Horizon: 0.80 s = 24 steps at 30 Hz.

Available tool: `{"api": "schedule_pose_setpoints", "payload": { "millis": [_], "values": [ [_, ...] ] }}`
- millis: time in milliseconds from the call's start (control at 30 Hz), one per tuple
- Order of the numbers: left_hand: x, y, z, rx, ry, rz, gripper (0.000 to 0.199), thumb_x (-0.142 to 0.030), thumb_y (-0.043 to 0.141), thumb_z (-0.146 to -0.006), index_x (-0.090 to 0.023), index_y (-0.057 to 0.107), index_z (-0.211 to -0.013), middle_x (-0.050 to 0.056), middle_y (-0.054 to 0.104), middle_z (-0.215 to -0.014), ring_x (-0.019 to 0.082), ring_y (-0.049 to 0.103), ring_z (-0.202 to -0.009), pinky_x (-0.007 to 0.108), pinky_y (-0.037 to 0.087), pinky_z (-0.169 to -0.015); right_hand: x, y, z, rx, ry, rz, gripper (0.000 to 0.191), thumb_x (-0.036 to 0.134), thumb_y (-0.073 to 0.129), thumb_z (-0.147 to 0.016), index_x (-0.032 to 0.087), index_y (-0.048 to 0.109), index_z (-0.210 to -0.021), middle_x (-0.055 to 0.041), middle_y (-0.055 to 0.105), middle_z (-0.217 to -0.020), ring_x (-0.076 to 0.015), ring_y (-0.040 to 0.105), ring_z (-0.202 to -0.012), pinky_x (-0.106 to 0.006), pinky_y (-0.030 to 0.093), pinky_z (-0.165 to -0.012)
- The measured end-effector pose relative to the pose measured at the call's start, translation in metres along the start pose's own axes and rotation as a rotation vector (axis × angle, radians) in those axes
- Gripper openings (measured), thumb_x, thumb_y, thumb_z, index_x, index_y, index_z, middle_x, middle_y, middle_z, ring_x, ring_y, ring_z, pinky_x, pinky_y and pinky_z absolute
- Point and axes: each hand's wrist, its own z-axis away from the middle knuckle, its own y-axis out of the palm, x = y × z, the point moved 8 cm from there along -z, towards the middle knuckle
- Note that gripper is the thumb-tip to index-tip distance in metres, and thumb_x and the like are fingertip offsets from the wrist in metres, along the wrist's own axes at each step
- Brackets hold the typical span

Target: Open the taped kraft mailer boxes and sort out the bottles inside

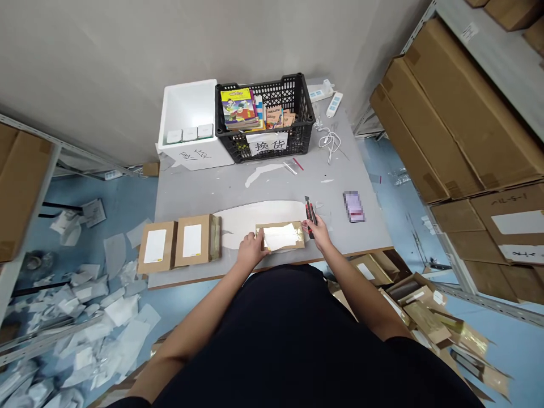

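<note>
Carton (276, 225) lengthwise left-right, cutter (310, 212) tip away

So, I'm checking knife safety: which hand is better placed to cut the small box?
Probably the right hand: it holds the cutter beside the small box, whose other end the left hand touches.

the grey tabletop (191, 190) carries a white foam box (215, 158) beside a black crate (304, 136) along its back, with power strips (334, 105) and a white cable (335, 139) to the right. two brown cartons (205, 232) stand front left, next to a long white sheet (255, 212) with a small carton (280, 236) on it; a blurred purple object (353, 206) lies at the right.
</note>
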Motion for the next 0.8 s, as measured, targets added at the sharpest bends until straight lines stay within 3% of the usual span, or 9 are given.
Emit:
{"api": "schedule_pose_setpoints", "payload": {
  "millis": [100, 167, 233, 333, 533, 667, 800],
  "values": [
    [-0.025, -0.01, -0.013, -0.071, 0.206, -0.047, 0.099, -0.048, 0.078, -0.067, -0.02, 0.029, -0.147, 0.024, 0.034, -0.147, 0.042, 0.03, -0.137, 0.056, 0.028, -0.108, 0.002, -0.002, 0.001, 0.025, -0.005, 0.058, 0.058, 0.045, 0.073, -0.068, 0.021, 0.056, -0.118, -0.0021, 0.067, -0.087, -0.019, 0.066, -0.086, -0.035, 0.057, -0.079],
    [-0.043, -0.008, -0.023, -0.01, 0.376, -0.062, 0.102, -0.047, 0.08, -0.065, -0.019, 0.027, -0.148, 0.022, 0.025, -0.154, 0.04, 0.02, -0.143, 0.056, 0.017, -0.114, 0.001, -0.008, 0.008, 0.017, -0.004, 0.142, 0.061, 0.044, 0.071, -0.069, 0.02, 0.054, -0.123, -0.0018, 0.066, -0.087, -0.0165, 0.066, -0.075, -0.031, 0.058, -0.068],
    [-0.054, -0.003, -0.032, 0.08, 0.466, -0.077, 0.106, -0.048, 0.08, -0.063, -0.017, 0.025, -0.149, 0.021, 0.025, -0.155, 0.038, 0.018, -0.144, 0.055, 0.014, -0.115, -0.002, -0.018, 0.02, -0.004, 0.009, 0.271, 0.065, 0.042, 0.068, -0.071, 0.02, 0.05, -0.13, -0.0006, 0.066, -0.085, -0.0129, 0.062, -0.059, -0.026, 0.054, -0.052],
    [-0.061, 0.003, -0.038, 0.142, 0.473, -0.102, 0.109, -0.052, 0.077, -0.063, -0.015, 0.022, -0.15, 0.022, 0.026, -0.154, 0.038, 0.022, -0.143, 0.054, 0.015, -0.115, -0.008, -0.036, 0.045, -0.004, 0.024, 0.469, 0.069, 0.039, 0.063, -0.075, 0.023, 0.044, -0.14, 0.0004, 0.066, -0.082, -0.0101, 0.055, -0.047, -0.022, 0.046, -0.039],
    [-0.062, 0.002, -0.036, 0.066, 0.438, -0.098, 0.104, -0.053, 0.071, -0.068, -0.014, 0.022, -0.15, 0.022, 0.031, -0.151, 0.038, 0.027, -0.14, 0.053, 0.014, -0.115, -0.012, -0.051, 0.083, 0.073, 0.072, 0.725, 0.067, 0.031, 0.058, -0.082, 0.029, 0.039, -0.146, -0.002, 0.069, -0.088, -0.0115, 0.058, -0.05, -0.022, 0.047, -0.042],
    [-0.06, 0.002, -0.04, 0.038, 0.423, -0.086, 0.101, -0.053, 0.07, -0.068, -0.013, 0.024, -0.149, 0.023, 0.032, -0.15, 0.038, 0.028, -0.139, 0.052, 0.015, -0.115, -0.004, -0.044, 0.082, 0.126, 0.056, 0.801, 0.064, 0.026, 0.054, -0.085, 0.031, 0.039, -0.146, -0.0027, 0.07, -0.099, -0.0116, 0.061, -0.054, -0.023, 0.05, -0.048],
    [-0.06, 0.002, -0.043, 0.034, 0.438, -0.075, 0.101, -0.053, 0.07, -0.068, -0.012, 0.025, -0.148, 0.023, 0.033, -0.149, 0.038, 0.028, -0.139, 0.052, 0.015, -0.115, 0.003, -0.038, 0.071, 0.149, -0.006, 0.858, 0.062, 0.023, 0.054, -0.085, 0.031, 0.042, -0.145, -0.0013, 0.071, -0.103, -0.0108, 0.061, -0.055, -0.028, 0.055, -0.066]
  ]
}}
